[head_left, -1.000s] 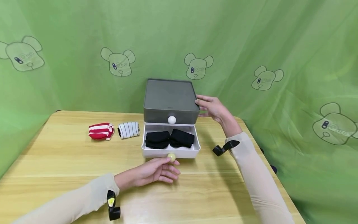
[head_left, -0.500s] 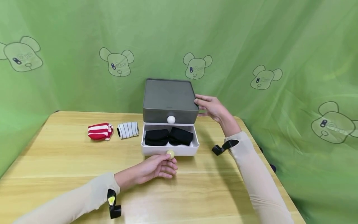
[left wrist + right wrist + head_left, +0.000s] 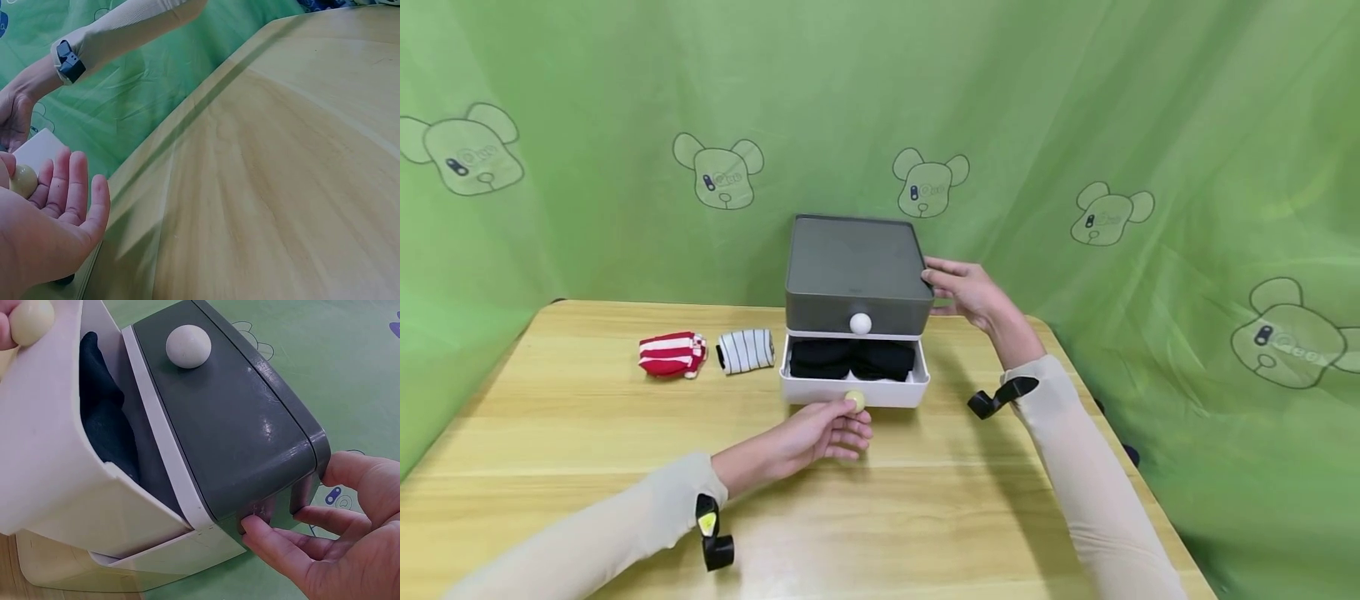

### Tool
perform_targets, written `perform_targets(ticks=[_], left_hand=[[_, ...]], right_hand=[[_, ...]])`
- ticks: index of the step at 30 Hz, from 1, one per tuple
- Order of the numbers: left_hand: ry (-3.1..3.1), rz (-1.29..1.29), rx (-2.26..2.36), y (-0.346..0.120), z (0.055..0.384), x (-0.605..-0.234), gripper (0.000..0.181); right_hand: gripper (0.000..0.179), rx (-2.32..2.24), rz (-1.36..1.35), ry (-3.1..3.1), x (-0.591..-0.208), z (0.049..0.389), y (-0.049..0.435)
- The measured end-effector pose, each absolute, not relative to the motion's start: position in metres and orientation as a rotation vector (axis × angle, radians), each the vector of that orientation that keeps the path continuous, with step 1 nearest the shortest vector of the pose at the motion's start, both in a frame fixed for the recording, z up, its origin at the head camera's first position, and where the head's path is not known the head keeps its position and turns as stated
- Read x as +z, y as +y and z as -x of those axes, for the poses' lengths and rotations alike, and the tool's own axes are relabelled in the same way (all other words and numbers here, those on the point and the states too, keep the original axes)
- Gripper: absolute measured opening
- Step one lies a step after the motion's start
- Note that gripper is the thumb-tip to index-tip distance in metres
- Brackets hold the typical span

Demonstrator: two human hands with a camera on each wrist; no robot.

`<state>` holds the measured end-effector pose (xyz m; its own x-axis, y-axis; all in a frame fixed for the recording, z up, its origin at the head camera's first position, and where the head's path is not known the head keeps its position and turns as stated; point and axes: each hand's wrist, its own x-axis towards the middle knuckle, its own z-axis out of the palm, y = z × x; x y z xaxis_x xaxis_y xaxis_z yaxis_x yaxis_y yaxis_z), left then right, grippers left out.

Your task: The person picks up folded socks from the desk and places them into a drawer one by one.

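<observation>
Wooden table (image 3: pixel 587 433) in front of a green cloth backdrop (image 3: pixel 1150 125) w/ cartoon bear prints. At the table's far centre sits a two-tier drawer box (image 3: pixel 854 275): dark grey upper tier w/ a white round knob (image 3: pixel 861 323), white lower drawer (image 3: pixel 854 390) beneath, pulled partway out toward the viewer. Two dark folded socks (image 3: pixel 850 358) lie side by side inside the drawer.

Both arms wear beige sleeves w/ small black wrist devices. Left arm reaches in from the lower left, forearm low across the table. Left hand (image 3: pixel 820 429) sits palm-up at the drawer front, thumb and forefinger pinching the drawer's pale yellow knob (image 3: pixel 853 402); other fingers lie loosely extended below it. Right arm comes in from the lower right, angled up to the box. Right hand (image 3: pixel 970 292) rests against the grey tier's right side, fingers nearly straight, tips pressing its corner edge, thumb on top.

Left of the box, apart from it: a black-and-white striped sock roll (image 3: pixel 745 351), and just beside that a red-and-white striped sock roll (image 3: pixel 670 354).
</observation>
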<state>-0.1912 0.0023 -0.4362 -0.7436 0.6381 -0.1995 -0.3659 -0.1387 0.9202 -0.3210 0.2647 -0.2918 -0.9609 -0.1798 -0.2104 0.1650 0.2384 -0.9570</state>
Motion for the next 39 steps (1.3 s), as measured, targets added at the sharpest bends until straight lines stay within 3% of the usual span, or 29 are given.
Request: perform_targets(ticks=[7,39], left_hand=[[1.498,-0.252,1.964,0.009,0.201,-0.435,0.034],[1.606,-0.196,1.966,0.016,0.240,-0.425,0.046]], right_hand=[[0.057,-1.798,-0.001,2.236,-0.295,0.323,0.266],[0.056,-1.803,0.002,2.241,-0.293,0.322,0.265]])
